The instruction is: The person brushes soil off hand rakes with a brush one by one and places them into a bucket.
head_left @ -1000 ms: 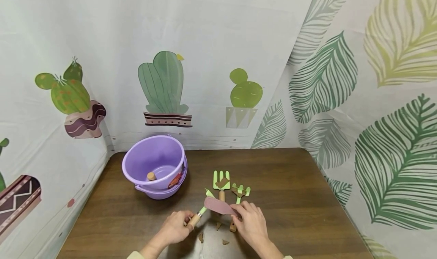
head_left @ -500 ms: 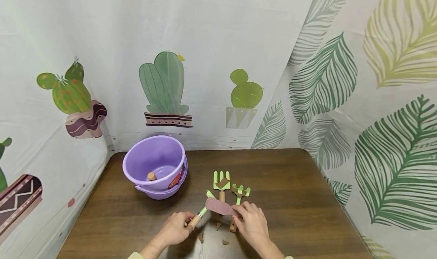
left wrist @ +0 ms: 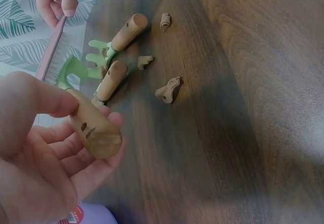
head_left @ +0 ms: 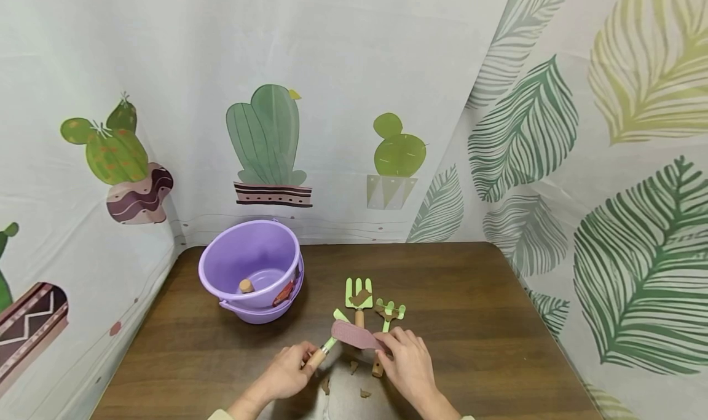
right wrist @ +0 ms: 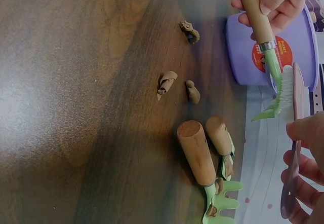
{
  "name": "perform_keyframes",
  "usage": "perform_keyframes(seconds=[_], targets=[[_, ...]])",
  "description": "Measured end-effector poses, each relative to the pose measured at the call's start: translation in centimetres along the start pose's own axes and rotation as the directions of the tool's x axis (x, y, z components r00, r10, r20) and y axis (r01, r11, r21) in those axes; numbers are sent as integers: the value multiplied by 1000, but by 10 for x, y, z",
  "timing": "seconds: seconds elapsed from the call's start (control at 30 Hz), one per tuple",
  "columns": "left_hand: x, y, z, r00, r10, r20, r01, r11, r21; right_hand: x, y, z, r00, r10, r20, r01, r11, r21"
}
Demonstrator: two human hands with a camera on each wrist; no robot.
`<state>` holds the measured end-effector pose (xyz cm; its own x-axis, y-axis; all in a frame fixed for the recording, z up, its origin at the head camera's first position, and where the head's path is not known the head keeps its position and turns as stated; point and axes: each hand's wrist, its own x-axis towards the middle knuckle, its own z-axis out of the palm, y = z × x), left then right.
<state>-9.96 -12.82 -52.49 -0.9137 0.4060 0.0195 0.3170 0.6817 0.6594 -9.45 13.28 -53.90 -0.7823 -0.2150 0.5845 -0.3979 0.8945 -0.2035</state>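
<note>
A pale cloth backdrop (head_left: 343,51) printed with cacti and leaves runs past the frame edges. Below it stands the brown table (head_left: 470,346), its near edge cut off. A purple bucket (head_left: 232,248) tilts at the table's far left; more purple shows beneath, mostly hidden, apparently a second one it sits in. The forearms leave the frame at the bottom, with only a scrap of pale sleeve in sight. The left hand (head_left: 289,369) has thumb and fingers curled round the tool's wooden handle; the right hand (head_left: 408,361) pinches the brush by its handle, which its fingers largely cover in the head view.

The tool (head_left: 315,360) is held above the table, right of the bucket, its green head under the brush with one tip poking out; the head's full shape is hard to make out. The brush (head_left: 354,334) shows a pink back from above; the right wrist view reveals white bristles against the green head. The fork (head_left: 359,291) lies beyond, its handle partly behind the brush. Beside it, the right hand partly covers the rake's (head_left: 390,312) handle. Inside the bucket, only the end of a wooden piece (head_left: 246,286) shows. Brown bits (head_left: 326,385) lie on the near table, fork and rake; what they are I cannot tell.
</note>
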Motion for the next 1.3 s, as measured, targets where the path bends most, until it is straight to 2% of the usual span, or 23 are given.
perform_keyframes(seconds=[0.1,0.3,0.5,0.83,1.07,1.3], targets=[[0,0,0,1000,-9,-6,9,1000,-14,0,0,0,1000,-4,-4,4,1000,-2],[1,-2,-1,996,-46,-76,44,999,-23,1,0,-1,1000,-11,-3,11,1000,0],[-1,0,-1,993,-33,-109,35,999,17,1,0,-1,1000,-7,-4,7,1000,4],[3,-1,3,988,-51,-143,52,999,5,0,1,1,1000,-14,-15,14,1000,2],[3,-1,7,979,-47,-198,64,995,79,-1,1,1,999,-23,-29,23,1000,-5],[1,0,6,981,-72,-180,86,994,71,-1,1,0,1000,-19,-22,19,1000,-1]])
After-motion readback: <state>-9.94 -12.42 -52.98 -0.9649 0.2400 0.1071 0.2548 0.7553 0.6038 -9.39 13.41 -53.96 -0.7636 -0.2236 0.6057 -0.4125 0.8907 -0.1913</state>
